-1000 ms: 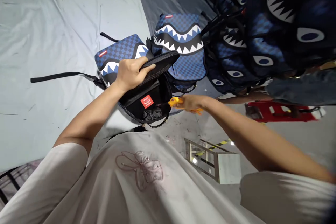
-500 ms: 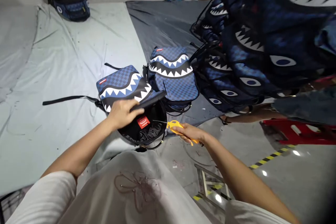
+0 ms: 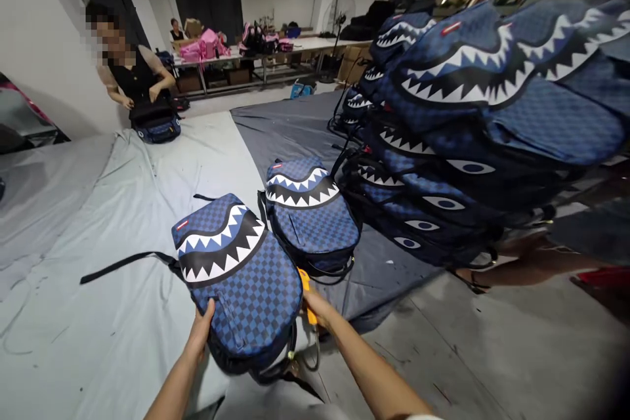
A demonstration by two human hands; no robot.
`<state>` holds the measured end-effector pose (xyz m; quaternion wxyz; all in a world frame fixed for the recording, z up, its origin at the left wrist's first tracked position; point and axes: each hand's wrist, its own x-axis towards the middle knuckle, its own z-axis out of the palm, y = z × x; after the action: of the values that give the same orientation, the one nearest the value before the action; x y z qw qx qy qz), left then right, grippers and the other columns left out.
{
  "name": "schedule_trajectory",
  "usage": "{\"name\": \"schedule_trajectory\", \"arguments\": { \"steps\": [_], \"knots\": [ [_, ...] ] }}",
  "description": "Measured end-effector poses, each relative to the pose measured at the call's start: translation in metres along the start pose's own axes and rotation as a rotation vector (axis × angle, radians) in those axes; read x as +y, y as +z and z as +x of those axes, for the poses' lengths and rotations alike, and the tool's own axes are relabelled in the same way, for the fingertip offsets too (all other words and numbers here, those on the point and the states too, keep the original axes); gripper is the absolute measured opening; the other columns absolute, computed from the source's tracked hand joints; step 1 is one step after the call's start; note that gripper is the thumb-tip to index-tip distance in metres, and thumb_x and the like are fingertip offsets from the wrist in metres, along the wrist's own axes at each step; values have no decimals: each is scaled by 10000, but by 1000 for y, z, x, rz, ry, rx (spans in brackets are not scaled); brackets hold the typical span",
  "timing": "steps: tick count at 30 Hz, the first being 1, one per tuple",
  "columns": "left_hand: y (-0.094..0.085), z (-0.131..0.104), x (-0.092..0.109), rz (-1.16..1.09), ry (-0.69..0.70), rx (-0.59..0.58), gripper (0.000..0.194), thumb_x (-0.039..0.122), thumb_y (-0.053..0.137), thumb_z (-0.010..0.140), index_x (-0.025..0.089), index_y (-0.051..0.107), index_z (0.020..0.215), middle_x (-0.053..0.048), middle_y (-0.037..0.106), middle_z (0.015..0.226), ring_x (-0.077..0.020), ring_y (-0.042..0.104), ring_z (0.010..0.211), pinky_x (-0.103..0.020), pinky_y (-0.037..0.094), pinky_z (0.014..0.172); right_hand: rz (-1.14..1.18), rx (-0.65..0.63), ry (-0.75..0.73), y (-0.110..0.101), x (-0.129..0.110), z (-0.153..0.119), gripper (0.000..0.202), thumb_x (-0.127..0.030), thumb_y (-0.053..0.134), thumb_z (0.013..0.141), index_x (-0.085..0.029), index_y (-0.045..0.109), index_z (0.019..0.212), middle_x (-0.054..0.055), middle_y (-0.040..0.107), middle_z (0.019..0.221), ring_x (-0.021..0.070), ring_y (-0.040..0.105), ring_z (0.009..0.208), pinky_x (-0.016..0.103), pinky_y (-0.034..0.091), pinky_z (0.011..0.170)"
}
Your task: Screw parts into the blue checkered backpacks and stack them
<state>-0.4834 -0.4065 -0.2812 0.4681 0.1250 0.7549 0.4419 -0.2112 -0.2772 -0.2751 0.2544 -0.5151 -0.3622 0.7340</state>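
Left hand [image 3: 201, 328]: partly closed at the lower left side of the near backpack [image 3: 266, 289], thumb up on its checked front; the other fingers are hidden, so I cannot tell how far they curl under
Right hand [image 3: 317, 308]: closed around an orange tool [image 3: 309, 298] at the bag's right side; finger placement and the tool's working end cannot be made out
Near backpack: lower centre of the frame, front panel up, toothed print toward the far end, black carry handle [image 3: 292, 344] at the near end
Loose strap [image 3: 118, 268]: stretched out leftward from the bag over the pale cloth of the bench [image 3: 54, 302]
Second backpack [image 3: 319, 220]: just beside the first, at centre, also front up on dark cloth [image 3: 378, 262]
Backpack pile [image 3: 443, 111]: stacked high across the right of the frame
Co-worker [image 3: 138, 75]: upper left of the frame, both hands at a dark bag [image 3: 157, 126]
Step in hand: judged as steadying the near backpack between both hands, tool kept in the right; whether its compartment is fastened cannot be told
Next move calls for: in my judgement, firm support from the left hand, since the right is partly taken up by the tool, with its hidden end kept off the fabric and the loose strap kept from snagging
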Motion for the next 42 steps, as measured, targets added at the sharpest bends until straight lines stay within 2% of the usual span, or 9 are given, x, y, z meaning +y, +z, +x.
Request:
{"name": "schedule_trajectory", "arguments": {
  "steps": [5, 10, 15, 19, 23, 27, 33, 36, 42],
  "knots": [
    [-14, -19, 23, -76, -18, 94, 1014, 847, 596, 576, 262, 533, 1401, -113, 564, 1441, -303, 548, 1329, -419, 480, 1105, -11, -69, -158, 5, -14, -33, 394, -402, 867, 544, -181, 691, 821, 30, 721, 758, 196, 640, 690, 330, 537, 703],
    [-1, -54, 99, -280, 19, 52, 530, 543, 526, 914, 349, 495, 1406, -39, 631, 1374, -252, 597, 1283, -494, 467, 1116, 10, -44, -370, -18, -76, -59, 511, -365, 860, 588, -211, 707, 1050, 47, 750, 1010, 243, 677, 935, 365, 547, 872],
    [69, -35, 211, -277, 196, -115, 456, 438, 499, 985, 227, 530, 1389, -89, 680, 1291, -210, 658, 1189, -379, 534, 1054, 115, 155, -506, -83, -166, -34, 502, -382, 852, 610, -215, 700, 1058, 35, 740, 986, 234, 683, 941, 336, 568, 822],
    [162, 15, 260, -195, 224, -222, 420, 442, 535, 980, 224, 572, 1337, -94, 715, 1187, -205, 696, 1089, -372, 587, 956, 237, 339, -450, -140, -171, -7, 312, -341, 813, 689, -188, 688, 931, 17, 706, 823, 172, 669, 780, 281, 565, 704],
    [236, 52, 251, -78, 121, -258, 411, 424, 572, 972, 164, 580, 1290, -100, 686, 1158, -201, 693, 999, -420, 598, 881, 382, 491, -251, -169, -93, -7, 215, -310, 734, 782, -177, 627, 912, 11, 674, 789, 156, 659, 736, 293, 558, 682],
    [255, 62, 231, -13, 115, -250, 443, 469, 557, 972, 159, 570, 1288, -94, 660, 1178, -188, 676, 982, -406, 592, 862, 543, 465, -49, -153, -21, -4, 183, -369, 670, 814, -225, 557, 830, 33, 681, 777, 212, 698, 795, 383, 589, 743],
    [251, 42, 235, 71, 205, -183, 379, 451, 589, 948, 238, 557, 1260, -80, 684, 1199, -177, 703, 957, -352, 614, 791, 692, 316, -22, -135, -10, 16, 206, -386, 691, 802, -230, 576, 874, 65, 733, 904, 237, 724, 926, 419, 585, 850],
    [256, 13, 217, 101, 237, -188, 380, 438, 612, 929, 239, 564, 1249, -97, 671, 1242, -206, 703, 998, -365, 619, 788, 720, 350, -53, -166, -3, -1, 194, -371, 688, 808, -222, 584, 875, 70, 737, 890, 235, 725, 921, 401, 589, 844],
    [283, -67, 132, 102, 265, -314, 512, 469, 567, 940, 267, 471, 1400, -97, 507, 1487, -261, 604, 1241, -350, 606, 864, 732, 608, -108, -244, 20, -48, 130, -293, 658, 817, -229, 573, 892, 37, 736, 876, 204, 723, 821, 300, 579, 656]
  ]
}}
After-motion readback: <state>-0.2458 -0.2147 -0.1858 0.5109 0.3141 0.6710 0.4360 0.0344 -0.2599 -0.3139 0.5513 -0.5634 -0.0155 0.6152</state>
